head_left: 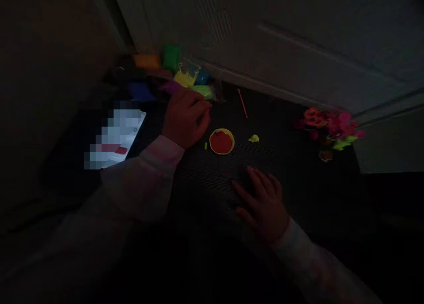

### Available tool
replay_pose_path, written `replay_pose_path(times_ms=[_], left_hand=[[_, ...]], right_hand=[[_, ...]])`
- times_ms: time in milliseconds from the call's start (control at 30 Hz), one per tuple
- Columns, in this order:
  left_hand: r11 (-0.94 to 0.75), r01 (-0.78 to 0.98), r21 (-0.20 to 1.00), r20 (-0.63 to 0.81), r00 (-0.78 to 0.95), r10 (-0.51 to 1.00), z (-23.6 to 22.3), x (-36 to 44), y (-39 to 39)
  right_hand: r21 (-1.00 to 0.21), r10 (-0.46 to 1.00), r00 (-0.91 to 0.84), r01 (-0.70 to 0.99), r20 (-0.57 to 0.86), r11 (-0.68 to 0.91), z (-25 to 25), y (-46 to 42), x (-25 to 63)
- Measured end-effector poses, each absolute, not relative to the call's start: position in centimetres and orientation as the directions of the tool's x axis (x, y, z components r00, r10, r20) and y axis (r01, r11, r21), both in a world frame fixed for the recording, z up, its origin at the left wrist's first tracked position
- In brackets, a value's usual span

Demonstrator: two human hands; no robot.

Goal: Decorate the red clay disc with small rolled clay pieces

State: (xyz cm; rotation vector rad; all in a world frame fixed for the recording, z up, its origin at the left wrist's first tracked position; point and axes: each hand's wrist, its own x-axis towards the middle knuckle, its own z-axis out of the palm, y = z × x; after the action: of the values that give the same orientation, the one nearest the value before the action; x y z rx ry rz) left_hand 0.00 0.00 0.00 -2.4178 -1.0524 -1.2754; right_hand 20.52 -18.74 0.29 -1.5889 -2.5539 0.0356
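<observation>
My left hand (187, 116) is raised just in front of the light green packet (202, 91), its fingers curled and the thumb drawn toward the fingertips. Whether something small sits between them is too dark to make out. Below and to its right lies a round red clay disc (221, 143) with a yellow rim. A tiny green-yellow strip (206, 145) rests left of the disc, and a yellow clay lump (254, 138) lies to the right. My right hand (263, 204) is open, fingers spread low over the dark table (205, 176), holding nothing.
Several coloured clay packets, among them an orange one (147, 61) and a green one (171, 57), lie along the back. A lit screen (129, 136) is at left. A thin pink stick (243, 103) lies behind the disc. Pink and red flowers (331, 125) stand at right.
</observation>
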Motion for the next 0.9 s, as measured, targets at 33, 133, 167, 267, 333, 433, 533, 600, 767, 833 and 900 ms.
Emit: replay_pose_path(times_ms=[33, 133, 167, 267, 333, 433, 533, 600, 767, 833, 900], left_hand=[[-0.724, 0.676, 0.138, 0.784, 0.372, 0.497, -0.03, -0.08, 0.06], [-0.727, 0.673, 0.134, 0.783, 0.377, 0.494, -0.06, -0.2, 0.19], [-0.729, 0.673, 0.128, 0.786, 0.379, 0.488, -0.05, -0.19, 0.2], [-0.725, 0.679, 0.114, 0.796, 0.374, 0.475, 0.03, -0.06, 0.15], [-0.721, 0.685, 0.106, 0.802, 0.369, 0.469, 0.07, 0.03, 0.1], [-0.72, 0.688, 0.089, 0.811, 0.37, 0.453, 0.06, 0.08, 0.09], [-0.726, 0.682, 0.089, 0.811, 0.374, 0.45, 0.0, 0.05, 0.15], [-0.728, 0.678, 0.099, 0.808, 0.373, 0.457, 0.0, 0.04, 0.18], [-0.728, 0.678, 0.098, 0.806, 0.375, 0.458, 0.07, 0.05, 0.18], [-0.721, 0.685, 0.1, 0.804, 0.372, 0.465, 0.09, 0.03, 0.2], [-0.721, 0.685, 0.104, 0.799, 0.374, 0.47, 0.07, -0.04, 0.25]], right_hand=[[-0.08, 0.902, -0.421, 0.9, 0.099, 0.429, 0.23, -18.69, 20.53], [-0.056, 0.917, -0.387, 0.918, 0.093, 0.393, 0.13, -18.55, 20.56], [-0.047, 0.928, -0.359, 0.93, 0.095, 0.365, 0.15, -18.52, 20.56], [-0.053, 0.913, -0.404, 0.912, 0.065, 0.407, 0.27, -18.5, 20.51], [-0.063, 0.895, -0.443, 0.893, 0.054, 0.446, 0.33, -18.52, 20.51], [-0.048, 0.926, -0.37, 0.926, 0.078, 0.375, 0.33, -18.55, 20.58], [-0.061, 0.909, -0.411, 0.908, 0.062, 0.415, 0.29, -18.65, 20.59], [-0.069, 0.897, -0.44, 0.894, 0.052, 0.442, 0.29, -18.67, 20.58], [-0.048, 0.927, -0.368, 0.927, 0.078, 0.372, 0.3, -18.56, 20.56], [-0.061, 0.901, -0.429, 0.9, 0.058, 0.432, 0.3, -18.51, 20.49], [-0.053, 0.907, -0.416, 0.906, 0.066, 0.42, 0.3, -18.45, 20.47]])
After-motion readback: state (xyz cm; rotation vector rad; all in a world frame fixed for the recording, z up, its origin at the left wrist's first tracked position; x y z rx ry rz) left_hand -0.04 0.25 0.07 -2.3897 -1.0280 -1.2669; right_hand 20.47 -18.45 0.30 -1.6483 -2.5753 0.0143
